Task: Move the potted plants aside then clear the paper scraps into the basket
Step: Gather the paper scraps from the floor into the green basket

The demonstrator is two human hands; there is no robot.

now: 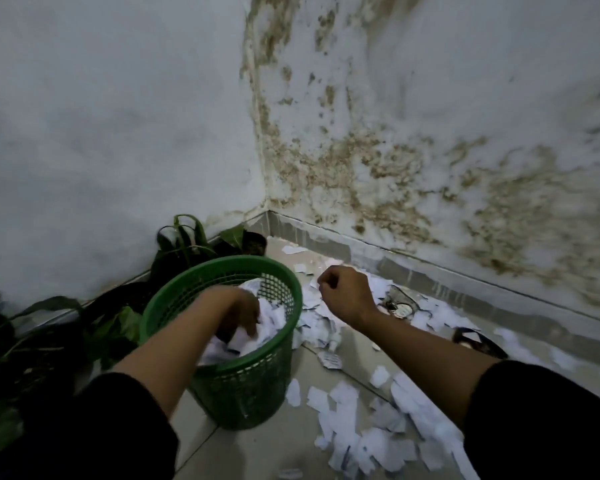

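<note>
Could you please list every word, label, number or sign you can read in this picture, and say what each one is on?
No text can be read.
Paper scraps on the floor: faint bluish marks, too blurred to read.
Paper scraps in the green basket: no legible print.
Round object on the floor near the wall: too dark and blurred to tell any marking.
Wall: stains only, no sign.
</note>
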